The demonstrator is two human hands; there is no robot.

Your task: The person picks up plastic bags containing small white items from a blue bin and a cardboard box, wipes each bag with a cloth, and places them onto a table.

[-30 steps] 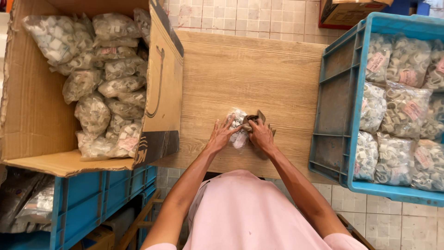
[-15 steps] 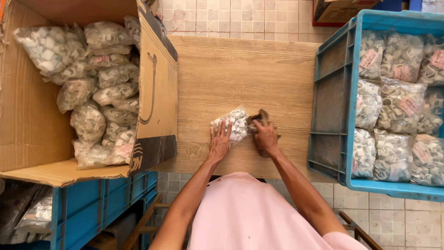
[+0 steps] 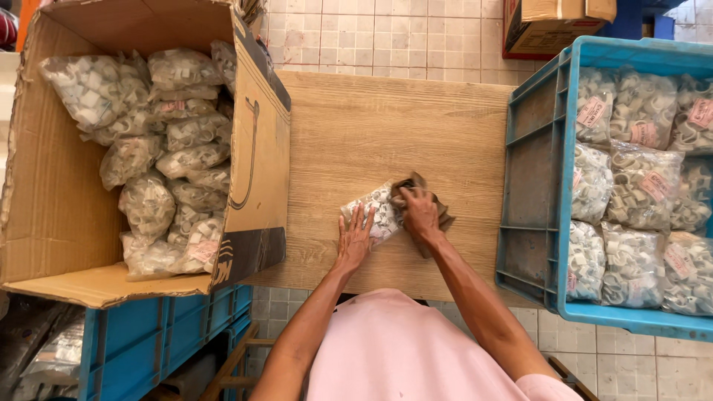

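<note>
Middle of the frame, on the wooden table: one clear bag of small white plastic bits lies flat. The left hand rests on its lower edge with fingers spread wide and flat, pinning it down rather than gripping. The right hand sits at the bag's right end, fingers curled down over a brown cloth that's touching the bag. Looks like a wipe-down to me, though I can't tell how tightly the cloth is held.

Progress, going by how stuff lies: the cardboard box on the left is still well stocked with the same kind of bags, heaped along its right side. The blue crate on the right has a good layer of bags with pinkish labels, but its left strip is bare, so there's room left. My read is somewhere around the middle, with lots of bags in both containers and just one on the table being handled.

Another blue crate sits lower left under the box, and a second cardboard box is in the upper right on the tiled floor.
</note>
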